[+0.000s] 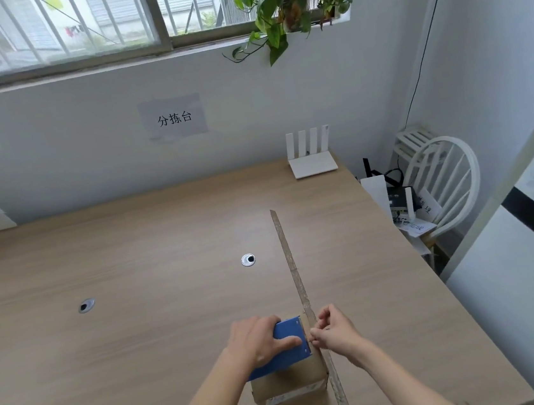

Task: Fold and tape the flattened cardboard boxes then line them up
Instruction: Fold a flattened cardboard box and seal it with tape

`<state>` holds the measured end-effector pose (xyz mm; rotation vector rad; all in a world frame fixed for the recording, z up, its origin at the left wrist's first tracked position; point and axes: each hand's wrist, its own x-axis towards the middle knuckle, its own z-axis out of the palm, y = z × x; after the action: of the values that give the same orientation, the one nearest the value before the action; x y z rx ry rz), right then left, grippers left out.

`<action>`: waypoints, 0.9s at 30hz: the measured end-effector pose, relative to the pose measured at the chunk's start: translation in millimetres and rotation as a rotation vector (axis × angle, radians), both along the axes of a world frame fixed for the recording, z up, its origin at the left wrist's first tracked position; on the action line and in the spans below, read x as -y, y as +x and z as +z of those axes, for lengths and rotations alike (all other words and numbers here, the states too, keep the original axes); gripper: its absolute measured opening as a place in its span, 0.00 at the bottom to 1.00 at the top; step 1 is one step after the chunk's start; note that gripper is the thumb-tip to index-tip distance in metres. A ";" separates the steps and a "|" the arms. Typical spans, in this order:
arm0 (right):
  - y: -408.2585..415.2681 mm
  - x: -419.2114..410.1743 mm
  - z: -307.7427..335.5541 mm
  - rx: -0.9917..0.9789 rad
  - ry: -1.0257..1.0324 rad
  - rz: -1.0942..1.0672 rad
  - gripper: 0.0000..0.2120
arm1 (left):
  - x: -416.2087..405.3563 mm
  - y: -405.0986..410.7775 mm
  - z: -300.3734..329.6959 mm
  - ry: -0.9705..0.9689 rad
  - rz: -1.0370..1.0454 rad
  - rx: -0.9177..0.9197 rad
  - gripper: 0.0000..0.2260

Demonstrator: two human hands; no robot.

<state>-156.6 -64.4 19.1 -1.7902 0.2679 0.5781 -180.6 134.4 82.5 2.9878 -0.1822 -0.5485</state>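
While left hand (pixel 261 339) grips blue tape dispenser (pixel 283 345) atop box (pixel 292 379), right hand (pixel 335 329) pinches tape at its right edge, directly beside.

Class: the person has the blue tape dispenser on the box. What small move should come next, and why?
Probably tear the tape: the left hand presses the blue dispenser on the cardboard box, while the right hand pinches at its blade edge.

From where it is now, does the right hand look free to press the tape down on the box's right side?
Probably yes. The right hand already pinches the tape end beside the blue tape dispenser at the cardboard box top's right edge; nothing blocks that side.
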 end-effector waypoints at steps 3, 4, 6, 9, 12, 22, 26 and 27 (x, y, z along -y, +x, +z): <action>-0.4 9.2 -2.3 -0.065 -0.010 -0.052 0.12 | 8.5 1.3 -0.7 0.008 -0.029 0.015 0.29; -0.4 11.1 -3.9 -0.076 -0.019 -0.056 0.12 | 10.0 2.3 -1.2 0.010 -0.032 0.012 0.29; 1.7 13.3 -5.3 -0.093 -0.028 -0.073 0.11 | 11.0 5.1 -2.6 0.001 -0.028 -0.004 0.30; 6.8 14.4 -6.9 -0.087 -0.065 -0.071 0.10 | 11.3 7.7 -3.5 -0.017 -0.041 -0.017 0.31; 9.7 14.4 -8.5 -0.090 -0.093 -0.071 0.11 | 12.4 8.8 -5.0 -0.045 -0.054 0.001 0.30; 4.7 9.6 -27.9 -0.229 -0.044 -0.126 0.13 | 11.5 11.8 -13.1 -0.104 -0.037 0.066 0.31; 2.8 3.8 -33.2 -0.213 -0.109 -0.131 0.20 | 10.3 12.3 -15.6 -0.114 -0.016 0.074 0.32; 2.2 4.1 -35.5 -0.155 -0.190 -0.119 0.21 | 9.9 12.3 -16.6 -0.116 -0.013 0.076 0.32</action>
<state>-154.4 -68.5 -16.3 -1.8992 0.5478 0.6244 -168.3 124.5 65.9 2.8984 -0.2312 -0.4108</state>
